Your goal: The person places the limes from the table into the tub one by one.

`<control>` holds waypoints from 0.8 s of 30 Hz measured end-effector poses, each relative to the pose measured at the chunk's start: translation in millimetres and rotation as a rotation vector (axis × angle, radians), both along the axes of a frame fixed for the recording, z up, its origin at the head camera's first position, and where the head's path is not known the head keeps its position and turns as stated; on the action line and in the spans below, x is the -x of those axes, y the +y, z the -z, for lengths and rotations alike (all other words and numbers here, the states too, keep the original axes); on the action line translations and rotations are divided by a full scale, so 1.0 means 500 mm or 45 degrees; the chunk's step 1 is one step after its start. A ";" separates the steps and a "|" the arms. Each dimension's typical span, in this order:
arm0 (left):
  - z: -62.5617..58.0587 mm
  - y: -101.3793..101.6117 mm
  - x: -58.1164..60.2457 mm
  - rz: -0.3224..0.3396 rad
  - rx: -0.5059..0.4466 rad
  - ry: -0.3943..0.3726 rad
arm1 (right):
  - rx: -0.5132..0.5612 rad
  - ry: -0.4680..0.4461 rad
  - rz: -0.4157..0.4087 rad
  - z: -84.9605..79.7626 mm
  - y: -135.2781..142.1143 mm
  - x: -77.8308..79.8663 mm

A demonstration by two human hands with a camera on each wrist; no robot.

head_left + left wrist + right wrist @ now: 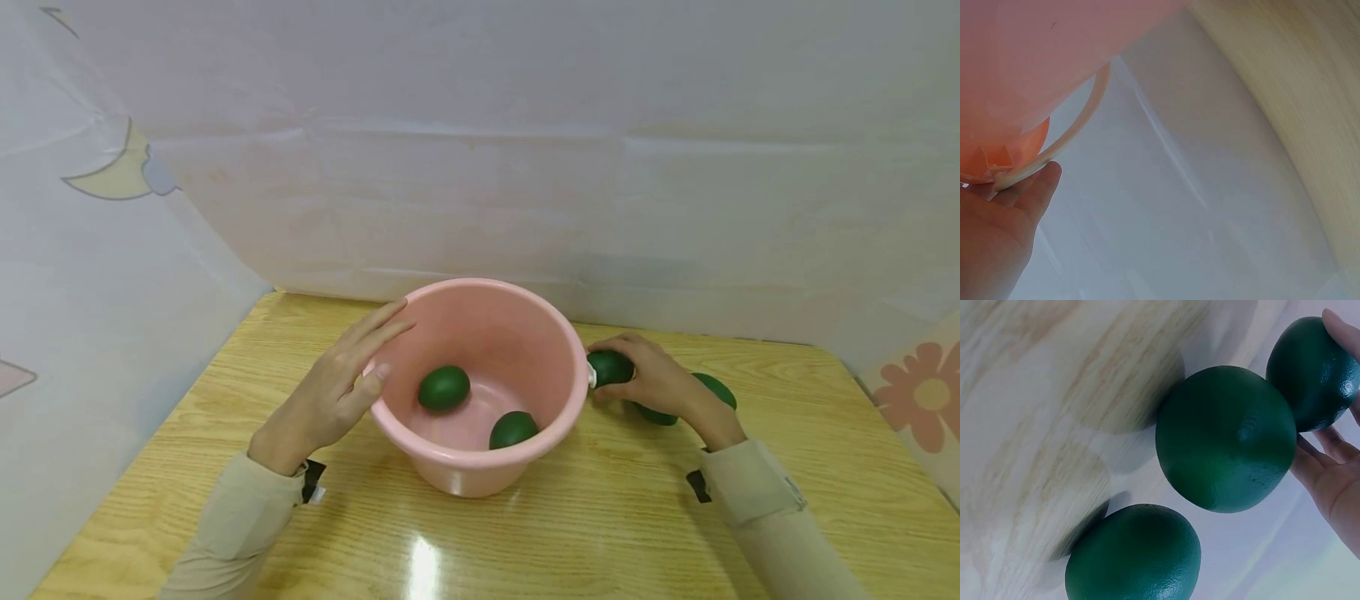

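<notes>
A pink bucket (480, 475) stands on the table with two dark green oval fruits (444, 388) inside. My left hand (341, 387) rests at the bucket's left rim, its fingers fairly straight. In the left wrist view, a fingertip lies beside the bucket's pale handle (1075, 128), near where it joins the rim. My right hand (648, 375) grips another green fruit (609, 367) just outside the bucket's right rim. The right wrist view shows this held fruit (1310, 372) between thumb and fingers, with two more fruits (1225, 440) close by.
Those two loose fruits (717, 388) lie on the wooden table (585, 533), partly hidden behind the right hand and wrist. A pale cloth backdrop (480, 167) with printed shapes rises behind the table's far edge and at the sides.
</notes>
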State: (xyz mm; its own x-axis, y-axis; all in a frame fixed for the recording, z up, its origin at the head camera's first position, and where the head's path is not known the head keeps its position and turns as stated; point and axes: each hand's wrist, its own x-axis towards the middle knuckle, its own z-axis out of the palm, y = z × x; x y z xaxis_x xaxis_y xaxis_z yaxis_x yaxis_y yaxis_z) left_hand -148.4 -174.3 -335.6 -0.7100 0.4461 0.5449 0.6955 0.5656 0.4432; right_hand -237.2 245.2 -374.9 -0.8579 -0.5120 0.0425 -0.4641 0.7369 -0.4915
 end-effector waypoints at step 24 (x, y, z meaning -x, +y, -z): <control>-0.002 0.001 -0.003 -0.006 -0.002 -0.021 | 0.121 0.153 0.028 -0.036 -0.002 -0.034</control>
State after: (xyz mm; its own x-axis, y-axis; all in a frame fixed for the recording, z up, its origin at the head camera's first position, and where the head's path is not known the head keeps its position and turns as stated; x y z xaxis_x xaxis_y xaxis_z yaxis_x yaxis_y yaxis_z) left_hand -147.0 -173.8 -334.4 -0.7209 0.4419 0.5339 0.6854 0.5683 0.4552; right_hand -220.1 244.4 -356.8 -0.8549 -0.4817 0.1927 -0.5078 0.7005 -0.5015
